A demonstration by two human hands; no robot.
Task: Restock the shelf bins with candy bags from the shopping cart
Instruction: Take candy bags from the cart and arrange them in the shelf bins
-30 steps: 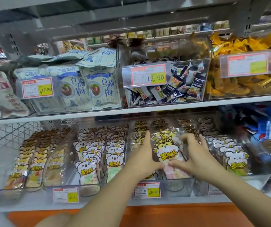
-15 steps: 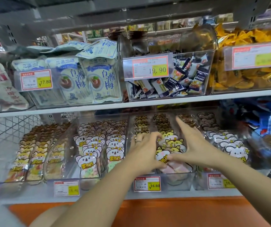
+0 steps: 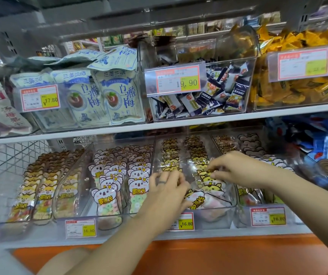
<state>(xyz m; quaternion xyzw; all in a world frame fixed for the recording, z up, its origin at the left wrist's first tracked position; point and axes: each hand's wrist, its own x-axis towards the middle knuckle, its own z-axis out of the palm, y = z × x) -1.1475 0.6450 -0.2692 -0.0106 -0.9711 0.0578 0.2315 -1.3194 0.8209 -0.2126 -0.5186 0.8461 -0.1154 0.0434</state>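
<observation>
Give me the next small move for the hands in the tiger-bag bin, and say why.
Probably stand the front tiger bag upright against the row of tiger bags. It lies tilted at the front of the clear bin, while the left hand is beside it and the right hand pinches at the row's tops.

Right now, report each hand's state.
Left hand: fingers curled on the front candy bag; grip cannot be told.
Right hand: pinches a yellow bag farther back.

Inside the clear plastic shelf bin (image 3: 233,193), the left hand (image 3: 166,192) grips the front yellow tiger-faced candy bag (image 3: 197,201); the right hand (image 3: 238,169) pinches a second tiger bag (image 3: 204,176) just beyond the left fingers
</observation>
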